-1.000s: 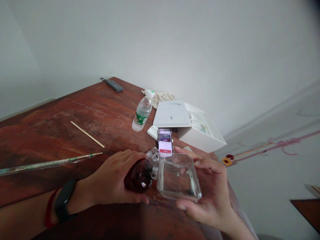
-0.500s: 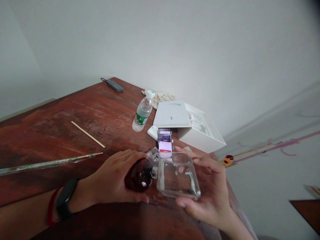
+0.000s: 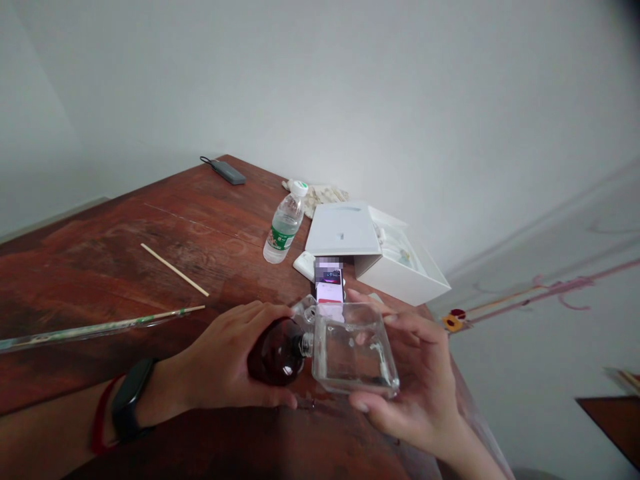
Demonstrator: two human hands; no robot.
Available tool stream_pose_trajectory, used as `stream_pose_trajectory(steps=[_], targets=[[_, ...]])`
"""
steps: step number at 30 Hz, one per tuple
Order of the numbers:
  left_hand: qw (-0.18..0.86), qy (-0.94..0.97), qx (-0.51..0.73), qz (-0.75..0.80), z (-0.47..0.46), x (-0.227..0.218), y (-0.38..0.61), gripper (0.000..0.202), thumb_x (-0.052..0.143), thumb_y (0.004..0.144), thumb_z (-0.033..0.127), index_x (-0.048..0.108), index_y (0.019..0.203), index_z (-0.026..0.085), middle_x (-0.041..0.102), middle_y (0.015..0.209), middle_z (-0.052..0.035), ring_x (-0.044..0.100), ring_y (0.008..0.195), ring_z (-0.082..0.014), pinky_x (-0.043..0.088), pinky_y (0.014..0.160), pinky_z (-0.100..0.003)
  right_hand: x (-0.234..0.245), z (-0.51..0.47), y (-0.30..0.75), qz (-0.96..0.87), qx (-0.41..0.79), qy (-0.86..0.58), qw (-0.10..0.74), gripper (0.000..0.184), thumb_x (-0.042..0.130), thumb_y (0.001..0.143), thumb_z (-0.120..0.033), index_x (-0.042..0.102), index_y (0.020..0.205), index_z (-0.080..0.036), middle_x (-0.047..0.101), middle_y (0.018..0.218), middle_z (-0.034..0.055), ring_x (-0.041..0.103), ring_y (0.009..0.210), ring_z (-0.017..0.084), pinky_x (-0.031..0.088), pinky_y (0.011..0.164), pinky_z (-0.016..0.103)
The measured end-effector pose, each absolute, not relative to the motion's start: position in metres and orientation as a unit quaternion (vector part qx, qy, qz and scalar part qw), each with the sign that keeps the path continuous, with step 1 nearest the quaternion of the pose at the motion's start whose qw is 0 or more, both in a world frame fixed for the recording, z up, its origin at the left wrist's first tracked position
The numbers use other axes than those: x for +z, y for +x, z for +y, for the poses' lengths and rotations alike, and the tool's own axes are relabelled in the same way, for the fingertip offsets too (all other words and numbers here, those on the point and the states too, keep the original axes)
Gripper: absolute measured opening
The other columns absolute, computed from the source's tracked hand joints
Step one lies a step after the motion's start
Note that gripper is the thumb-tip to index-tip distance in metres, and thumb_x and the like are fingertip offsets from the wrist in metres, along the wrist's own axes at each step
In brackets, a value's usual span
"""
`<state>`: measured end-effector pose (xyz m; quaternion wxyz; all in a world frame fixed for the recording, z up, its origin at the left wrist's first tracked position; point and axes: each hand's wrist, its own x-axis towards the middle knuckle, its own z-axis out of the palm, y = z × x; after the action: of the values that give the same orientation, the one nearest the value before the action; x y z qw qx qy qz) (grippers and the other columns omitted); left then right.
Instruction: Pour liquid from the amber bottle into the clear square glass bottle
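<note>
My left hand (image 3: pixel 227 357) is wrapped round a rounded bottle of dark red liquid (image 3: pixel 277 357), tipped on its side with its neck to the right. My right hand (image 3: pixel 423 367) grips a clear square bottle (image 3: pixel 355 350) between thumb and fingers, its broad base facing me. The two necks meet or nearly meet between my hands; I cannot tell whether they touch. Behind them a small clear plastic piece (image 3: pixel 305 308) is partly hidden. A few drops of liquid lie on the table below the necks.
On the wooden table (image 3: pixel 125 267) stand a water bottle (image 3: pixel 284 223) and a white open box (image 3: pixel 345 230) with a lit phone (image 3: pixel 329 283) against it. Chopsticks, one loose (image 3: pixel 175 270) and some wrapped (image 3: pixel 100 330), lie left. A grey device (image 3: pixel 227 171) rests at the far corner.
Almost nothing differs. The view has shifted very slightly, and both hands keep the same hold on their bottles.
</note>
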<state>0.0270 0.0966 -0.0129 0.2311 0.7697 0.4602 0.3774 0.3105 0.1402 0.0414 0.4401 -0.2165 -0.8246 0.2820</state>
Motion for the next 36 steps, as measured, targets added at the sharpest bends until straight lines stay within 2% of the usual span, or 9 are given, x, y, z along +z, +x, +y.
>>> stream_pose_trajectory(steps=[6, 8, 12, 18, 24, 32, 36], targets=[[0.232, 0.767, 0.379, 0.462, 0.097, -0.012, 0.027, 0.089, 0.093, 0.07, 0.075, 0.062, 0.136, 0.024, 0.076, 0.132, -0.0108, 0.075, 0.116, -0.0359, 0.059, 0.106, -0.049, 0.042, 0.141, 0.308, -0.817, 0.312, -0.216, 0.433, 0.056, 0.094, 0.084, -0.029, 0.051, 0.121, -0.031, 0.07, 0.148, 0.0112, 0.067, 0.142, 0.033, 0.061, 0.109, 0.044], [0.23, 0.768, 0.38, 0.461, 0.097, -0.012, 0.027, 0.089, 0.093, 0.07, 0.074, 0.061, 0.136, 0.024, 0.076, 0.132, -0.0107, 0.075, 0.116, -0.0359, 0.059, 0.106, -0.049, 0.043, 0.142, 0.307, -0.82, 0.307, -0.213, 0.433, 0.057, 0.093, 0.084, -0.029, 0.051, 0.121, -0.03, 0.069, 0.15, 0.0117, 0.067, 0.142, 0.032, 0.062, 0.106, 0.042], [0.227, 0.771, 0.383, 0.455, 0.097, -0.015, 0.026, 0.09, 0.095, 0.07, 0.072, 0.059, 0.137, 0.024, 0.075, 0.133, -0.0098, 0.075, 0.116, -0.035, 0.059, 0.105, -0.047, 0.048, 0.143, 0.306, -0.832, 0.281, -0.218, 0.426, 0.058, 0.094, 0.081, -0.028, 0.052, 0.121, -0.029, 0.068, 0.151, 0.0134, 0.069, 0.138, 0.034, 0.061, 0.107, 0.046], [0.224, 0.771, 0.4, 0.442, 0.099, -0.019, 0.026, 0.091, 0.095, 0.071, 0.072, 0.056, 0.138, 0.025, 0.075, 0.132, -0.0089, 0.075, 0.115, -0.0339, 0.058, 0.101, -0.046, 0.051, 0.142, 0.302, -0.827, 0.299, -0.222, 0.42, 0.061, 0.092, 0.08, -0.023, 0.05, 0.124, -0.031, 0.064, 0.155, 0.0135, 0.071, 0.134, 0.034, 0.064, 0.097, 0.042], [0.243, 0.763, 0.41, 0.436, 0.096, -0.02, 0.027, 0.091, 0.095, 0.071, 0.072, 0.055, 0.138, 0.025, 0.075, 0.134, -0.0084, 0.075, 0.116, -0.0337, 0.058, 0.102, -0.046, 0.054, 0.143, 0.301, -0.833, 0.3, -0.224, 0.407, 0.062, 0.091, 0.081, -0.024, 0.048, 0.124, -0.032, 0.065, 0.154, 0.0114, 0.068, 0.138, 0.035, 0.056, 0.113, 0.05], [0.271, 0.754, 0.41, 0.436, 0.098, -0.021, 0.027, 0.091, 0.096, 0.071, 0.071, 0.056, 0.138, 0.026, 0.074, 0.134, -0.0083, 0.075, 0.116, -0.0342, 0.058, 0.102, -0.047, 0.059, 0.145, 0.303, -0.849, 0.285, -0.236, 0.378, 0.062, 0.09, 0.081, -0.024, 0.045, 0.123, -0.032, 0.062, 0.159, 0.0137, 0.061, 0.147, 0.037, 0.052, 0.115, 0.052], [0.278, 0.751, 0.412, 0.435, 0.097, -0.023, 0.027, 0.091, 0.095, 0.071, 0.073, 0.056, 0.138, 0.026, 0.074, 0.133, -0.0082, 0.075, 0.116, -0.0346, 0.057, 0.103, -0.048, 0.061, 0.145, 0.303, -0.852, 0.284, -0.236, 0.371, 0.063, 0.092, 0.08, -0.025, 0.046, 0.122, -0.032, 0.062, 0.159, 0.014, 0.061, 0.147, 0.038, 0.054, 0.114, 0.053]])
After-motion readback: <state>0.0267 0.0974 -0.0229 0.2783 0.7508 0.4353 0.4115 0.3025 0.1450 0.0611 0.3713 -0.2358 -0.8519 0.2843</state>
